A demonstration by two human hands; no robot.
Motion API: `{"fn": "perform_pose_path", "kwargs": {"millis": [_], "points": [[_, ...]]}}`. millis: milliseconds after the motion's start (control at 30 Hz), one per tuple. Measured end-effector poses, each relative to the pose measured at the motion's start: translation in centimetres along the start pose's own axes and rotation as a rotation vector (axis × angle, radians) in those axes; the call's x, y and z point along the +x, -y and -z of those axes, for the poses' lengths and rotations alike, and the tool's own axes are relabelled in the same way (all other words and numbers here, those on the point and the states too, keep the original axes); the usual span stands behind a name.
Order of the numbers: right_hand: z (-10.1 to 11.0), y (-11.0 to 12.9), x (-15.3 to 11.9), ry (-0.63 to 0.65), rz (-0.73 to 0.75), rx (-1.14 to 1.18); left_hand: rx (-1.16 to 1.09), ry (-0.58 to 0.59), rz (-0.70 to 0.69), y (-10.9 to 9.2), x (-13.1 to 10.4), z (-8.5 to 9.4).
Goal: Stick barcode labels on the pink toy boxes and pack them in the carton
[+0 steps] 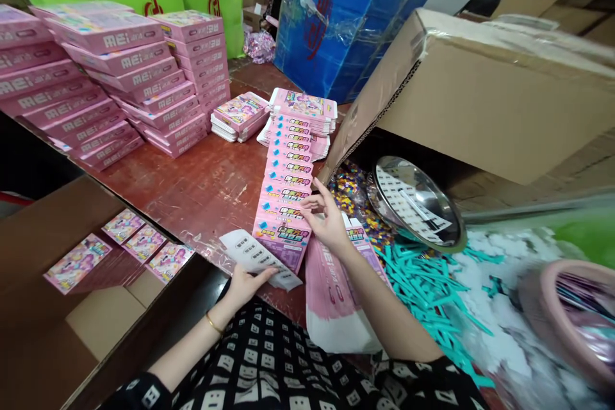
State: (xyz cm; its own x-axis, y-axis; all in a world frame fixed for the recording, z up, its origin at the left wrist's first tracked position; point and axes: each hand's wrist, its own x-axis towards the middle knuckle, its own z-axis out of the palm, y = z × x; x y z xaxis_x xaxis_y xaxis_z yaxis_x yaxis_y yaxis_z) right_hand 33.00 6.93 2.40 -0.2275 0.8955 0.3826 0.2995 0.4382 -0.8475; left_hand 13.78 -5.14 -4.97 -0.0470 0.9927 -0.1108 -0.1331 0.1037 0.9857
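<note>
My left hand [250, 285] grips a white label sheet [262, 257] printed with rows of small black marks, the thumb lying on its lower edge. The sheet overlaps the near end of a row of pink printed cartons [287, 170], laid one over another like steps. Over the right side of this row is my right hand [329, 221], thumb and a finger brought close together as in a pinch. Whatever is between those fingertips is too small to make out. Beneath my right forearm lie flat pink cartons [331, 285], partly hidden by the arm.
Tall stacks of pink boxes [129, 64] stand at the left. Smaller carton piles [305, 106] lie farther back. An open cardboard box [504, 102] at right shelters a steel bowl [461, 230] near teal plastic pieces [427, 288]. Another open carton [43, 333] at lower left contains pink boxes.
</note>
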Motion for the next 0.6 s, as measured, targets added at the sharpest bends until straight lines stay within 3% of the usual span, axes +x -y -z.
{"fn": "perform_pose_path", "kwargs": {"millis": [100,233,367,500,600], "points": [[0.2,0.9,-1.4,0.005,0.027,-0.032,-0.008,-0.015,-0.002,0.2,0.0,0.0],[0.5,1.4,-1.9,0.147,0.004,-0.077,-0.002,-0.015,-0.003,0.4,0.0,0.0],[1.0,0.3,0.7,0.096,0.042,-0.076,0.002,-0.014,-0.011,0.5,0.0,0.0],[1.2,-1.4,3.6,0.173,0.098,-0.185,-0.006,-0.028,-0.025,0.4,0.0,-0.1],[1.2,-2.1,5.3,0.132,0.131,-0.195,-0.015,-0.039,-0.022,0.4,-0.1,-0.2]]}}
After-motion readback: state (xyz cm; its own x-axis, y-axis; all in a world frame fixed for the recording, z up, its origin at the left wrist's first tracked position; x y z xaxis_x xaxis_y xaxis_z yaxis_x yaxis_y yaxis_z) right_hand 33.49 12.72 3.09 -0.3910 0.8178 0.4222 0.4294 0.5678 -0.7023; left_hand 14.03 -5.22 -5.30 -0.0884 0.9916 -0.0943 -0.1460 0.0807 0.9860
